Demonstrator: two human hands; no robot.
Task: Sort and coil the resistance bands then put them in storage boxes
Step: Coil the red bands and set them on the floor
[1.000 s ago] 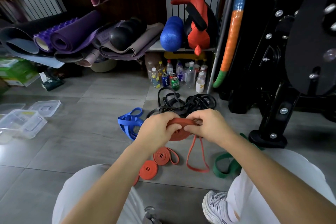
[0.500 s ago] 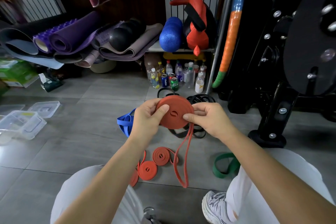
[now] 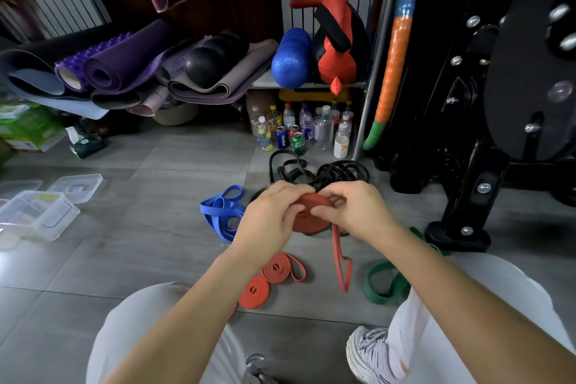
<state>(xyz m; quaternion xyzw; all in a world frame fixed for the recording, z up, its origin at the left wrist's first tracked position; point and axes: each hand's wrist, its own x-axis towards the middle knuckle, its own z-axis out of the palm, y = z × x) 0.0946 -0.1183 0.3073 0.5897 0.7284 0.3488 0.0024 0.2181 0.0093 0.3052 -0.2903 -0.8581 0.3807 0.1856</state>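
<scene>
Storage boxes (image 3: 40, 215) — contents unclear; left hand (image 3: 270, 219), right hand (image 3: 363, 212) grip red band (image 3: 307, 224).

The left hand (image 3: 269, 218) and right hand (image 3: 358, 212) cover most of the flat red rubber coil (image 3: 307, 223) and the near part of the black rubber band tangle (image 3: 339, 170). The left edge cuts off the clear plastic boxes (image 3: 40, 215).

orange band (image 3: 311, 218), blue band (image 3: 219, 212), green band (image 3: 381, 282), black bands (image 3: 339, 171)
</scene>
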